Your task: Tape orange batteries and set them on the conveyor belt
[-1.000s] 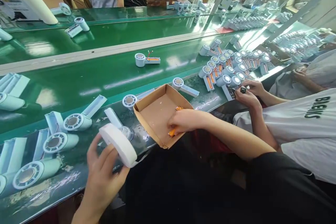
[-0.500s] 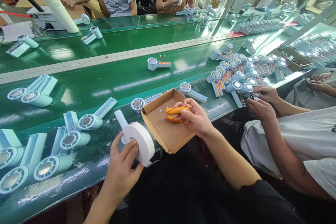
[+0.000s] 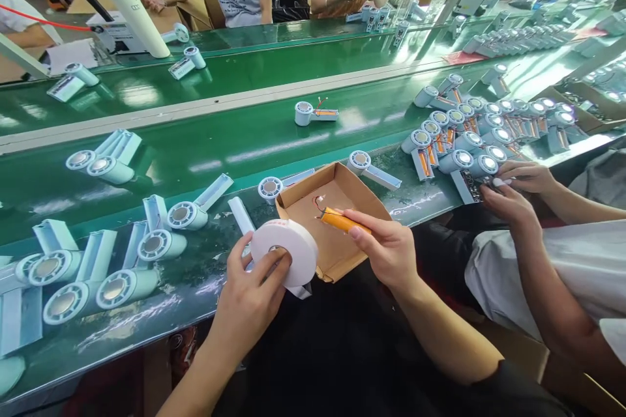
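My left hand [image 3: 254,293] grips a roll of white tape [image 3: 299,247], fingers pushed into its core; a loose end of the tape hangs below. Between the thumb and fingers of my right hand [image 3: 394,254] is an orange battery [image 3: 338,220] with thin wires and a small white connector. Under the battery lies a shallow cardboard box [image 3: 355,192], its near left corner partly behind the tape roll. A pale blue fan housing [image 3: 270,189] with a round head and an open handle rests just behind the box, and another housing [image 3: 360,161] lies at its back right.
Several pale blue housings [image 3: 115,288] cover the bench at left. One housing with an orange battery [image 3: 304,113] sits on the green belt [image 3: 235,137]. To the right, a co-worker's hands [image 3: 513,199] work beside a cluster of housings [image 3: 469,141]. Other people sit across the line.
The battery has moved down and turned, its wired end pointing up-left. A second battery seen below it earlier no longer shows. The tape roll has swung rightward toward the battery, its flat face more visible.
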